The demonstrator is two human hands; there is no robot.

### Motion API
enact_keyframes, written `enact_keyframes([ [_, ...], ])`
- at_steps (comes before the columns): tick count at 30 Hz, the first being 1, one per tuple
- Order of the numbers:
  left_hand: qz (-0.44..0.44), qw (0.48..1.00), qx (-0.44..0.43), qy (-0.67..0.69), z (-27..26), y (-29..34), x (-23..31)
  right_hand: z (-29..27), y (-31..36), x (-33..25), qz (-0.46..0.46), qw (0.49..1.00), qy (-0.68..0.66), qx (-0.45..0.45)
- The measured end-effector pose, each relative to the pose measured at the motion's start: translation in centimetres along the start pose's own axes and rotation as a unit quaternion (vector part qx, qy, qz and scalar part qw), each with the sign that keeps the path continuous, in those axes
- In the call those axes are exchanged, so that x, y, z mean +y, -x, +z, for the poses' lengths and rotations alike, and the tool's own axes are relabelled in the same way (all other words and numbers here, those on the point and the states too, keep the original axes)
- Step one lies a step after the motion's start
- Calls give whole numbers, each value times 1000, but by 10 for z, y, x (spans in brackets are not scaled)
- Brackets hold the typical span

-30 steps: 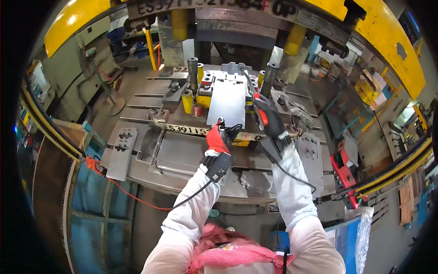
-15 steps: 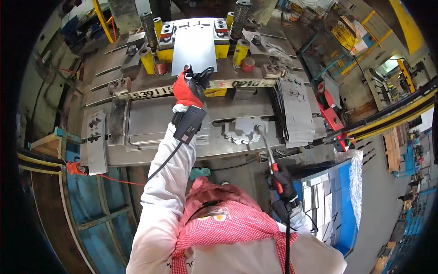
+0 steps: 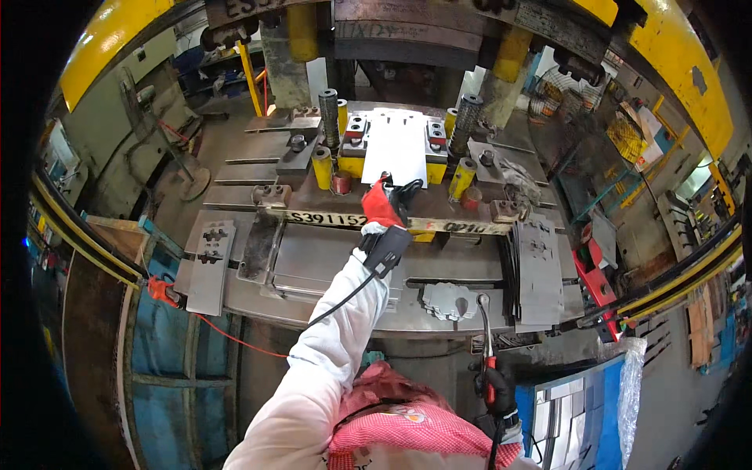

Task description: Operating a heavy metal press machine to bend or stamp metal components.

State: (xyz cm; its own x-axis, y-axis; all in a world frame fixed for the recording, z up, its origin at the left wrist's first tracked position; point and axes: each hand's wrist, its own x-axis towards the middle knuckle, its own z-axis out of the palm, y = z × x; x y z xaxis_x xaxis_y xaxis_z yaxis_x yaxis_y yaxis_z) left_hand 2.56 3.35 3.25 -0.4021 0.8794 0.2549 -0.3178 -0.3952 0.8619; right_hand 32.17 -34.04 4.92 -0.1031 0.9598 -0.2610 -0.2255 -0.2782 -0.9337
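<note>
A bright flat metal sheet (image 3: 395, 149) lies on the press die, between its posts. My left hand (image 3: 386, 204), in a red and black glove, pinches the sheet's near edge, thumb on top. In my black-gloved right hand (image 3: 499, 389) is a long metal hand tool (image 3: 486, 329) with red grips and a round tip; its exact kind I cannot tell. The tip is just right of a small stack of grey cut metal parts (image 3: 449, 301) on the front of the press bed (image 3: 352, 315). My right fingers close around the red grips.
Yellow posts (image 3: 322, 168) and dark spring-covered pillars (image 3: 468, 121) flank the die. The press's upper part (image 3: 407, 35) hangs above. Metal plates lie at right (image 3: 540, 274) and left (image 3: 210, 270). A blue bin (image 3: 607, 407) of metal pieces stands near my right arm.
The view has tilted up, showing more of the press's upper part. The tool's tip has moved off the small grey parts to their right. My left hand stays at the sheet's edge.
</note>
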Motion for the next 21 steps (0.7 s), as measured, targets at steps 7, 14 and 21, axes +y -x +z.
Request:
enact_keyframes([
  [7, 101, 978, 8, -183, 5, -37, -32, 13, 14, -4, -7, 997, -67, 35],
  [14, 179, 816, -52, -548, 50, 20, 74, 3, 23, 3, 0, 993, -99, 56],
  [21, -58, 989, -58, 123, -27, -17, 33, 6, 18, -2, 29, 993, -108, -20],
])
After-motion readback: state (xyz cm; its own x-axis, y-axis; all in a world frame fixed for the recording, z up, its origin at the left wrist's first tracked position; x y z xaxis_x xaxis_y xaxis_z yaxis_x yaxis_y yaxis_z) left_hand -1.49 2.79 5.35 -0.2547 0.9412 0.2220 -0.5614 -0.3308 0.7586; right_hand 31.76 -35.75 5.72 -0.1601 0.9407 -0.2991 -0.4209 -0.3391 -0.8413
